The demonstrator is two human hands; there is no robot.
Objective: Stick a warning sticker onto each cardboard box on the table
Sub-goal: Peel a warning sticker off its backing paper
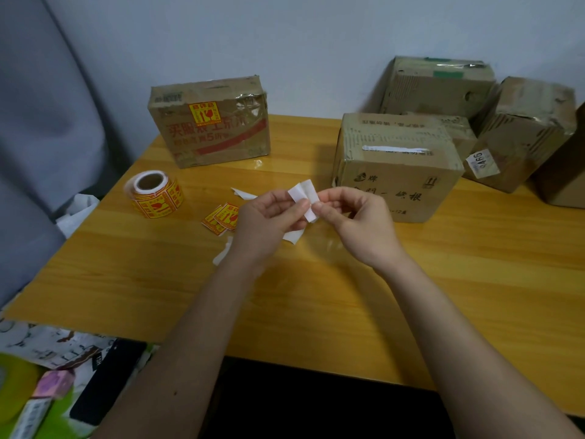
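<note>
You have five cardboard boxes on the yellow wooden table [348,296]; one sticker roll [155,194] at ten o'clock from your hands; a small heap of loose stickers [221,217] just at nine o'clock of your left wrist; three white paper scraps around them. The stickered box [209,122] at eleven o'clock carries one yellow-and-red warning sticker [204,114] above large red Chinese print with a "5"; the nearest box [395,166] at one o'clock shows black characters and a torn white strip, no warning sticker on the faces you see; three more boxes [519,131] crowd at two o'clock, one with a white tag reading "9466" upside down. Your left hand [269,220] and right hand [357,223] meet over the table's middle; both are closed in a thumb-and-fingertip pinch on one white backing piece [304,198], curled, its printed side turned away from you.
</note>
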